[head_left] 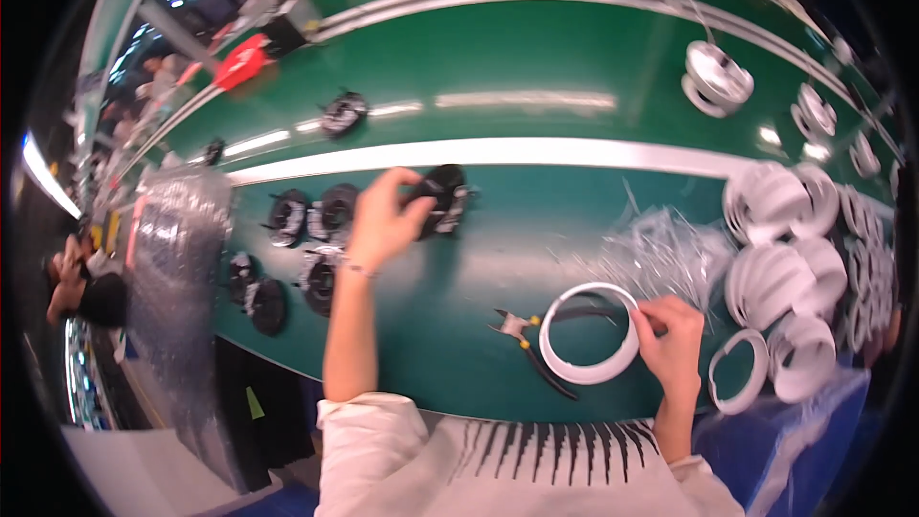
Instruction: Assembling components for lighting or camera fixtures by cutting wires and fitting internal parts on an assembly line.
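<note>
My left hand (pixel 383 220) is closed on a round black part (pixel 446 190) with some silvery bits on its side, lifted near the white strip across the bench. A white plastic ring (pixel 588 374) is pinched at its right edge by my right hand (pixel 673 337). Cutting pliers (pixel 517 325) with black and yellow handles lie beside and partly behind the ring. To the left of my left hand, several similar black round parts (pixel 267 306) rest on the green bench.
A heap of thin clear strips and plastic film (pixel 665 254) lies right of centre. Stacks of white rings (pixel 766 280) crowd the right side. White round assemblies (pixel 718 77) and a black part (pixel 344 113) are on the green surface beyond the white strip (pixel 574 152). Bubble wrap (pixel 180 239) hangs at left.
</note>
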{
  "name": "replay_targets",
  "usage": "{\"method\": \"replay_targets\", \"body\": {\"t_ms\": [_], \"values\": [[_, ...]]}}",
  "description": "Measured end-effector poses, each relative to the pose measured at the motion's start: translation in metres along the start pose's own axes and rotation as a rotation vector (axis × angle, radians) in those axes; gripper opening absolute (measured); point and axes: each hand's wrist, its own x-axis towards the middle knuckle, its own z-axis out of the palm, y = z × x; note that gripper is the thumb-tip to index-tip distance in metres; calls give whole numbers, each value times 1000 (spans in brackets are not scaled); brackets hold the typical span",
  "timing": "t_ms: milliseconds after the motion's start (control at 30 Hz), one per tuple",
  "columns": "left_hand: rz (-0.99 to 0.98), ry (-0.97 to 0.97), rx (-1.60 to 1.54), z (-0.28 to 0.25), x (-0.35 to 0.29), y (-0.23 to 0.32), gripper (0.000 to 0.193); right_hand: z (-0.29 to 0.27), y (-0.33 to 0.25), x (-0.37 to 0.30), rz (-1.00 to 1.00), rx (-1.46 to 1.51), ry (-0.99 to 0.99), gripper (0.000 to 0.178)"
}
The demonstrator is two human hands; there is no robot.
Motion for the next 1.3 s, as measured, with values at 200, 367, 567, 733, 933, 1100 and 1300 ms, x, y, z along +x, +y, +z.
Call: {"method": "replay_targets", "body": {"t_ms": [200, 367, 567, 733, 933, 1100, 1300], "values": [[79, -33, -442, 54, 0, 21, 25, 7, 2, -17, 53, -302, -92, 30], [0, -231, -909, 69, 4, 55, 20, -4, -32, -11, -209, -353, -522, 112], [-5, -161, -1003, 70, -4, 55, 24, 19, -24, 3, -291, -246, -547, 98], [-132, -207, -1155, 88, -13, 54, 23, 12, -34, 4, -256, -354, -684, 113], [-90, -179, -1163, 95, -20, 58, 23, 8, -24, 2, -314, -276, -637, 101], [-54, -230, -1101, 101, -39, 64, 24, -11, -14, 23, -164, 486, -35, 113], [-212, -556, -1223, 131, -67, 68, 40, 33, -7, 27, -83, 214, -82, 115]]}}
